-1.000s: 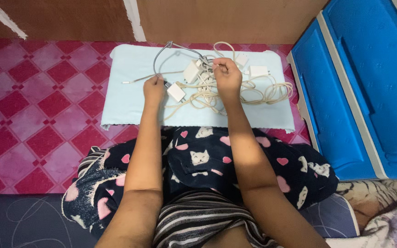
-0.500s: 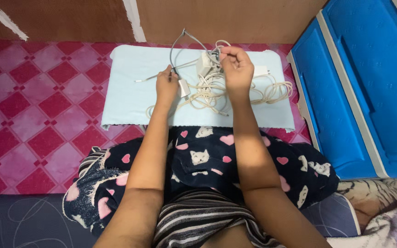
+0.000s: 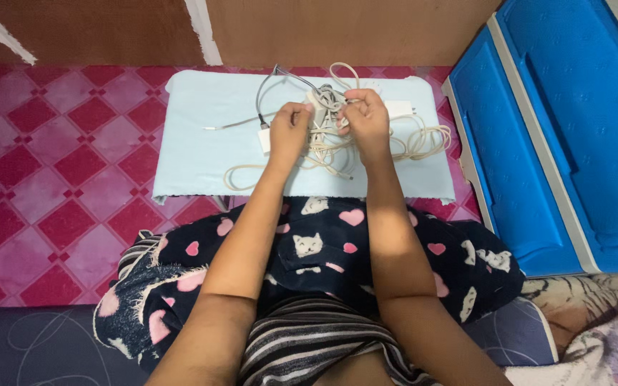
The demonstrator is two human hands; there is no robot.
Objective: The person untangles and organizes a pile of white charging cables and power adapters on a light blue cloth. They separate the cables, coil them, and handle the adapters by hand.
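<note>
A tangle of cream and grey charging cables (image 3: 423, 143) with white plug adapters lies on a pale blue cloth (image 3: 194, 150) spread on the floor. My left hand (image 3: 289, 130) grips part of the bundle beside a small white adapter (image 3: 264, 139). My right hand (image 3: 366, 121) pinches cable strands at the top of the tangle, close to the left hand. A grey cable loop (image 3: 270, 89) rises from the bundle toward the wall. Another white adapter (image 3: 398, 109) lies just right of my right hand.
Red and pink diamond-patterned flooring (image 3: 51, 179) surrounds the cloth. A brown wall (image 3: 337, 28) stands behind it. Blue plastic panels (image 3: 559, 129) lean at the right. My legs in dark cat-and-heart print fabric (image 3: 323, 243) are below the cloth.
Both hands have drawn closer together over the cable bundle, and the left hand has moved right and up. The tangle is gathered more tightly between them.
</note>
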